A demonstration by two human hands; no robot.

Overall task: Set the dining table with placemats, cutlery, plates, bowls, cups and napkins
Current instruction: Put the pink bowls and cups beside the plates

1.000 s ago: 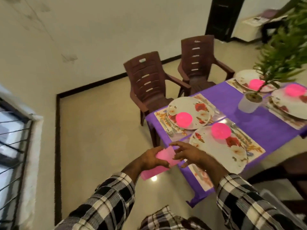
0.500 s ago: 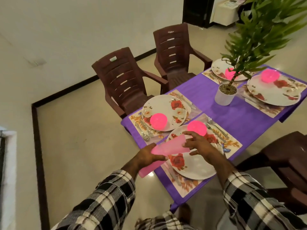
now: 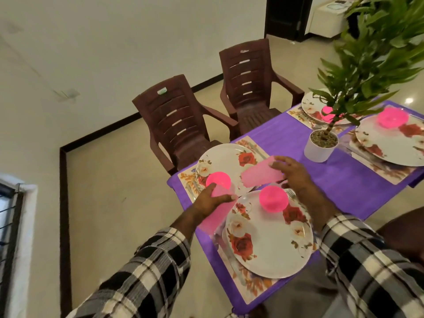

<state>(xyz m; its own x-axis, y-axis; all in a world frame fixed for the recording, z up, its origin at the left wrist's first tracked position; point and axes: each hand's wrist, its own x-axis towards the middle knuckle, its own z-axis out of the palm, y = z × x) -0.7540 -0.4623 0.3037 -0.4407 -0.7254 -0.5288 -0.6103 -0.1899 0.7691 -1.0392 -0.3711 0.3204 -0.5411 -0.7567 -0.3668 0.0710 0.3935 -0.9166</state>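
Observation:
My left hand [image 3: 210, 200] grips a stack of translucent pink cups [image 3: 214, 218] over the table's near-left edge. My right hand [image 3: 294, 174] holds a single pink cup [image 3: 259, 174] on its side, apart from the stack, above the gap between two place settings. Below them a floral plate [image 3: 270, 242] with a pink bowl [image 3: 273, 200] rests on a patterned placemat [image 3: 251, 289]. Beyond it lies a second plate [image 3: 226, 159] with its own pink bowl [image 3: 218, 180]. Cutlery is partly hidden beside the plates.
The purple tablecloth [image 3: 344, 180] covers the table. A potted plant in a white pot [image 3: 319, 149] stands mid-table. Two more plates [image 3: 394, 145] [image 3: 313, 106] with pink bowls sit at the right. Two brown plastic chairs [image 3: 179, 125] [image 3: 250, 88] stand on the far side.
My right hand has pulled one pink cup off the stack and carried it right and forward over the table. My view has moved closer to the table.

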